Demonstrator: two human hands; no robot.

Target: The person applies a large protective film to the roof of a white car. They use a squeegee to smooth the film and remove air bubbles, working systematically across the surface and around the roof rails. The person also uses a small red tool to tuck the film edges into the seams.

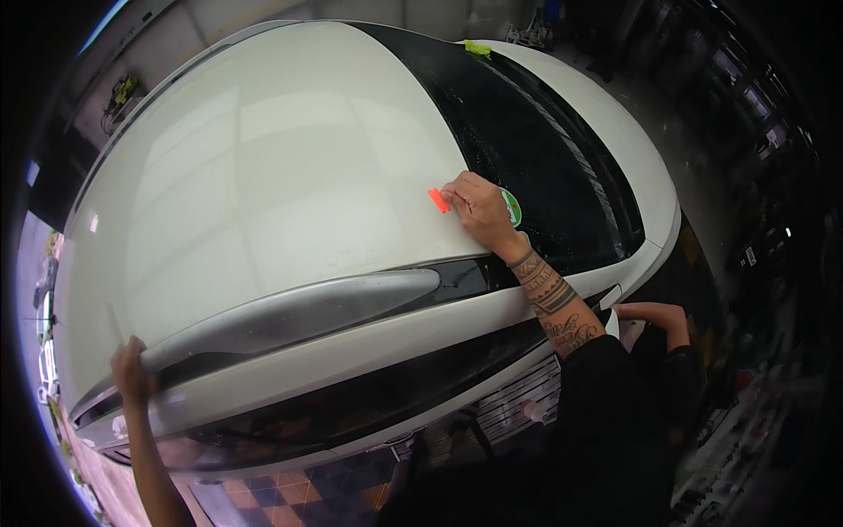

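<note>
A white car roof [246, 149] fills the middle, with a dark windshield [562, 176] to its right and a silver roof rail [316, 307] along the near side. My right hand [471, 206] pinches a small orange rectangular piece [438, 199] just above the roof's front near corner. A round green sticker [515, 208] shows on the glass beside it, partly hidden by the hand. My left hand [132, 364], blurred, is closed at the rail's rear part; a faint thin shape rises from it, and I cannot make out what it holds.
Another person's bent arm [659, 318] is beside the car's mirror at lower right. A yellow-green cloth [478, 49] lies at the far windshield corner. The white hood [654, 193] curves beyond the glass; tiled floor [281, 496] shows below the near side.
</note>
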